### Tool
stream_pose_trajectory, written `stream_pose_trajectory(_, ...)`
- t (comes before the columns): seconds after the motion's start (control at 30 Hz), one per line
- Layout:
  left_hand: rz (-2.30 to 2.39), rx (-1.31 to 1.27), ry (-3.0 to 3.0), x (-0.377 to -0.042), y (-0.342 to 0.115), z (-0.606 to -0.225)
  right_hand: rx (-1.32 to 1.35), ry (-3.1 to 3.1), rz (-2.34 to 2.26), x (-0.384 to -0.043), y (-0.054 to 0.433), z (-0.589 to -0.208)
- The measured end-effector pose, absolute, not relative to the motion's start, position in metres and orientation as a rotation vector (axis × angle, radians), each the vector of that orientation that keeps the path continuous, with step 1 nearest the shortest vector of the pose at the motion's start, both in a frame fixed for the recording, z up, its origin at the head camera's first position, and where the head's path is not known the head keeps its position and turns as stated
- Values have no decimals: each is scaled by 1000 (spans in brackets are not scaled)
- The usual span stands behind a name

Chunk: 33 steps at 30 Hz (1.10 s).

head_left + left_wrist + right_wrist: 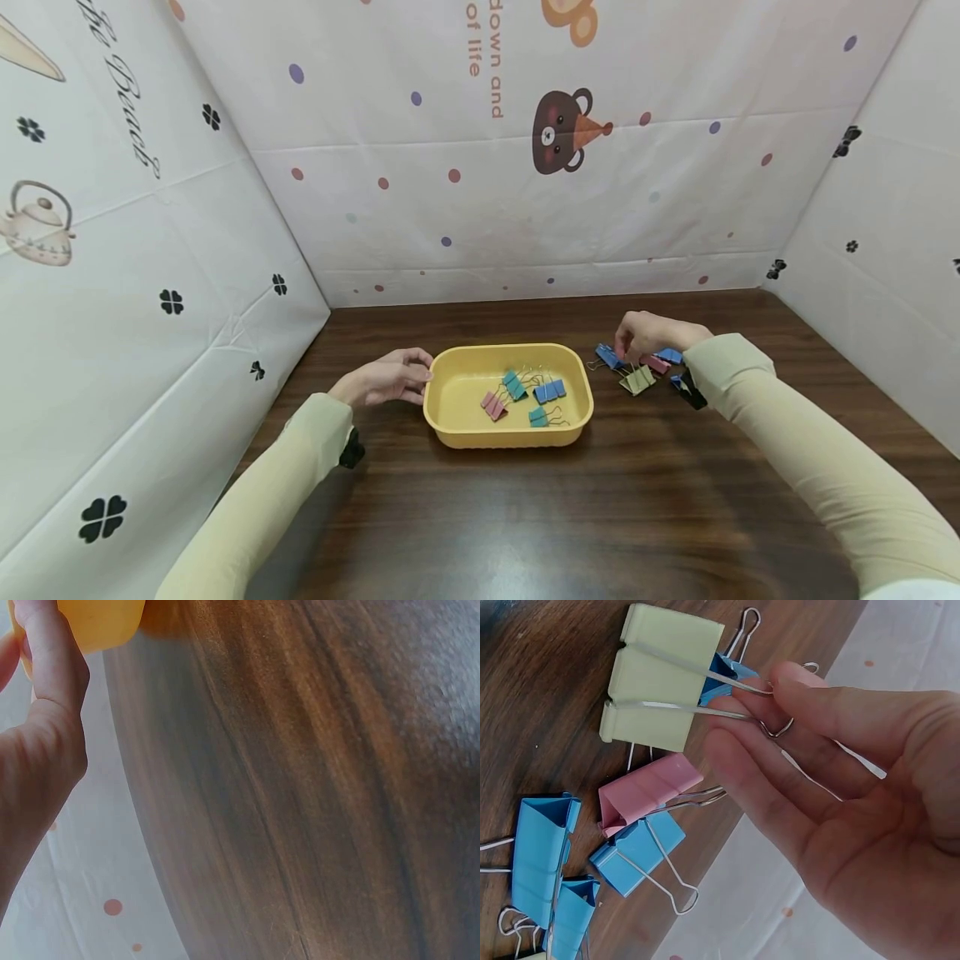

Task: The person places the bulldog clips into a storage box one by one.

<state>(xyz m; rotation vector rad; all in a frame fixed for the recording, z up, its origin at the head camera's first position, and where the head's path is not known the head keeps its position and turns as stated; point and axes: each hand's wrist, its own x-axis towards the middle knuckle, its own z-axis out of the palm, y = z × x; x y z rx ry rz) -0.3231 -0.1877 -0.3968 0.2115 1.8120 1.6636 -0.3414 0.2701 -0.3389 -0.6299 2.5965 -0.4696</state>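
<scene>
- White printed cloth (450, 208) rises behind and at both sides of a dark wood-grain worktop (480, 517).
- Mid-worktop stands a yellow plastic tray (465, 438) holding two teal binder clips (514, 385), one blue clip (551, 391) and one pink clip (493, 406).
- At its left end, the left hand (390, 377) is partly closed, thumb and fingers holding the rim.
- To the tray's right, the right hand (654, 332) is nearly closed, pinching the wire handles of a pale green binder clip (660, 675); whether that clip is lifted, I cannot tell.
- Around it lie a pink binder clip (649, 791) and several blue binder clips (540, 862).
- The step in hand looks like picking up the pale clip; the next move seems to call for carrying it left, over the rim, with the tray held steady.
</scene>
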Motion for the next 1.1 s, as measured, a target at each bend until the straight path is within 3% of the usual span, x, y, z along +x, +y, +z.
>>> stream_pose_trajectory(1.1,1650,229,1842,-322,-189,-398,-556,2401,-864,-340,271,-335)
